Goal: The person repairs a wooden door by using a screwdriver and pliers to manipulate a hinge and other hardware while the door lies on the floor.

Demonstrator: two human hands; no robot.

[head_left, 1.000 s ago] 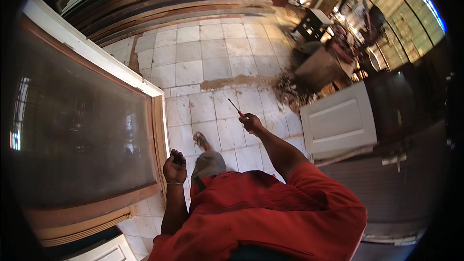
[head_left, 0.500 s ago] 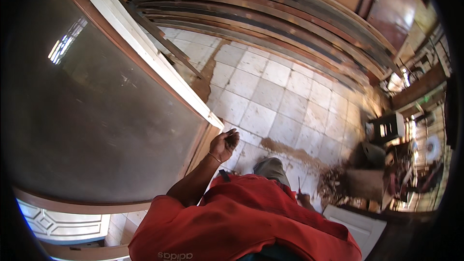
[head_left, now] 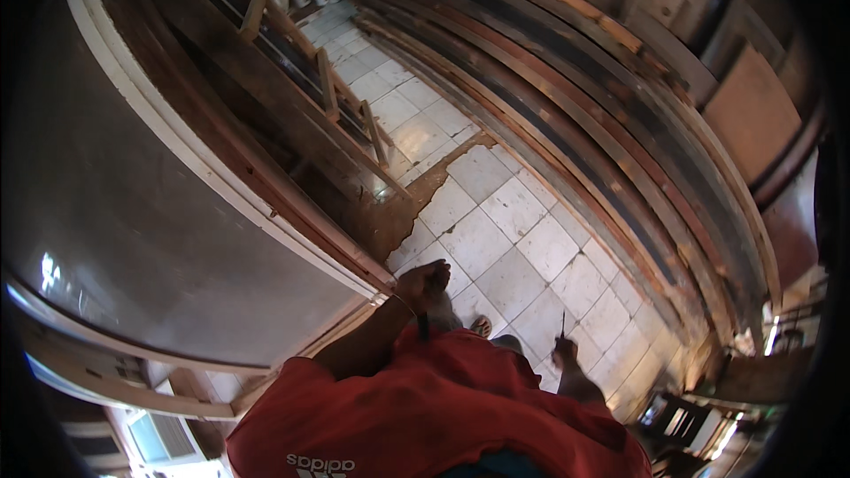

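Observation:
My left hand is closed with its fingers curled in, beside the corner of a large dark panel with a pale edge strip. Whatever those fingers hold, if anything, is hidden. Further right, my right hand is closed around a slim tool whose thin dark shaft points up and away from me. It looks like a screwdriver, but is too small to be sure. The right hand hangs over the floor tiles, touching nothing else.
Long wooden boards lie stacked along the far right. A wooden frame leans at the far left above the white tiled floor, which has a broken brown patch. My sandalled foot shows below. A dark slotted box stands lower right.
My view has swung left and forward, bringing the wooden frame and more boards into sight. My right hand with the slim tool has come out from beside my body. My left hand stays closed.

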